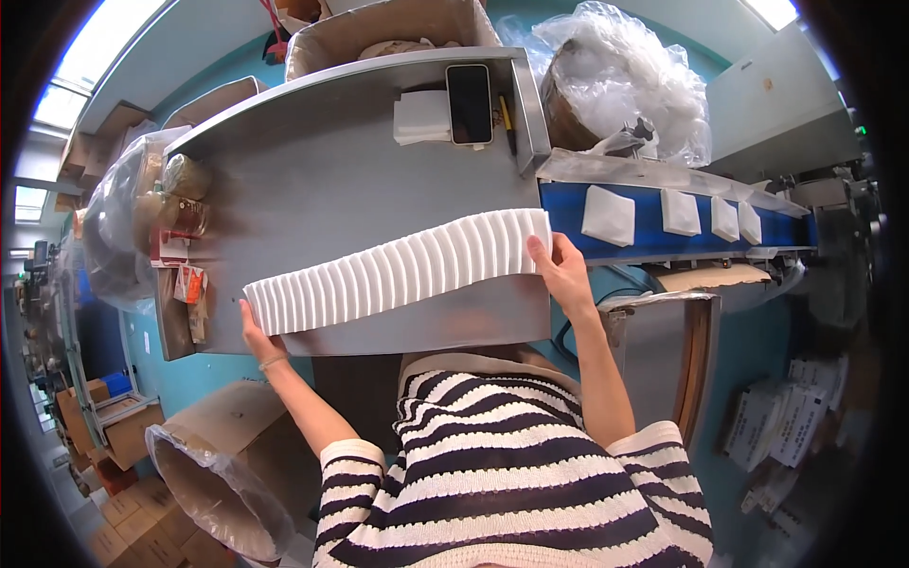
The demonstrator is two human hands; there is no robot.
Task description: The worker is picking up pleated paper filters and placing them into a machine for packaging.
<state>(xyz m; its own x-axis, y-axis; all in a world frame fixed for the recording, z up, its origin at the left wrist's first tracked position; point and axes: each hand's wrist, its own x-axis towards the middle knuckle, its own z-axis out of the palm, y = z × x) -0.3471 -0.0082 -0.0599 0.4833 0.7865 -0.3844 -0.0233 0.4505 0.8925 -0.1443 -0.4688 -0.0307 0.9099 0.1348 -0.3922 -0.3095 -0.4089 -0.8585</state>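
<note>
A long row of folded white pads (398, 270), standing on edge and packed face to face, stretches across the metal table. It runs up to the right in a slight curve. My left hand (256, 333) is pressed against the row's left end, with some of its fingers hidden. At the right end my right hand (561, 270) grips the last pads, thumb on the near side. The row is squeezed between both hands. Whether it touches the tabletop all along, I cannot tell.
The metal table (312, 161) has a raised rim. A phone (471, 104), a small white stack (421, 117) and a yellow pen (507, 115) lie at its back. On the right, a blue conveyor belt (644, 222) carries several white pads. Bagged cardboard containers (222, 464) stand around.
</note>
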